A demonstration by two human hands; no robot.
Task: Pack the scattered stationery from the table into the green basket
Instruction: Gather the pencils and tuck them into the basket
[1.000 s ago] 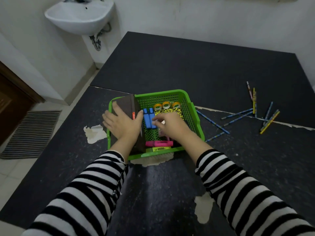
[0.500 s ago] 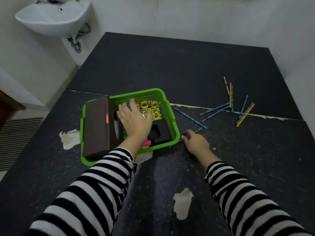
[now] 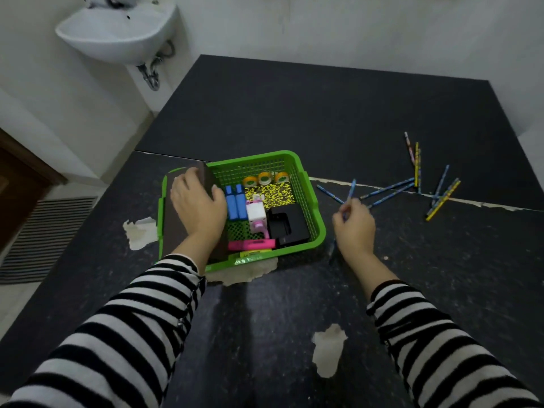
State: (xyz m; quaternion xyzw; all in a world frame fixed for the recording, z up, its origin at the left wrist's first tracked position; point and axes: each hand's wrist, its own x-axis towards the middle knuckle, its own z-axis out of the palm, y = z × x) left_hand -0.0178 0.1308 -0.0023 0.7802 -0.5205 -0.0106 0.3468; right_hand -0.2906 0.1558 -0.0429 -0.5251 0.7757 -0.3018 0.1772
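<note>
The green basket [image 3: 306, 184] stands on the dark table [image 3: 294, 113] and holds tape rolls [image 3: 264, 178], blue markers [image 3: 235, 201], a white and pink item [image 3: 256, 216], a black box [image 3: 287, 225] and a pink highlighter [image 3: 251, 245]. My left hand [image 3: 197, 207] grips a dark brown book [image 3: 173, 225] propped on edge against the basket's left side. My right hand [image 3: 353, 228] is just right of the basket and pinches a blue pencil [image 3: 350, 192] lifted off the table. Several more pencils [image 3: 412, 184] lie scattered farther right.
A white sink [image 3: 117, 36] hangs on the wall at the back left. A striped mat [image 3: 44, 237] lies on the floor to the left. The table's surface has peeled patches [image 3: 329, 351] near me and a seam [image 3: 485, 205] running across.
My right hand left the basket, went to the table on its right and picked up a blue pencil. My left hand shifted onto the brown book and tipped it up.
</note>
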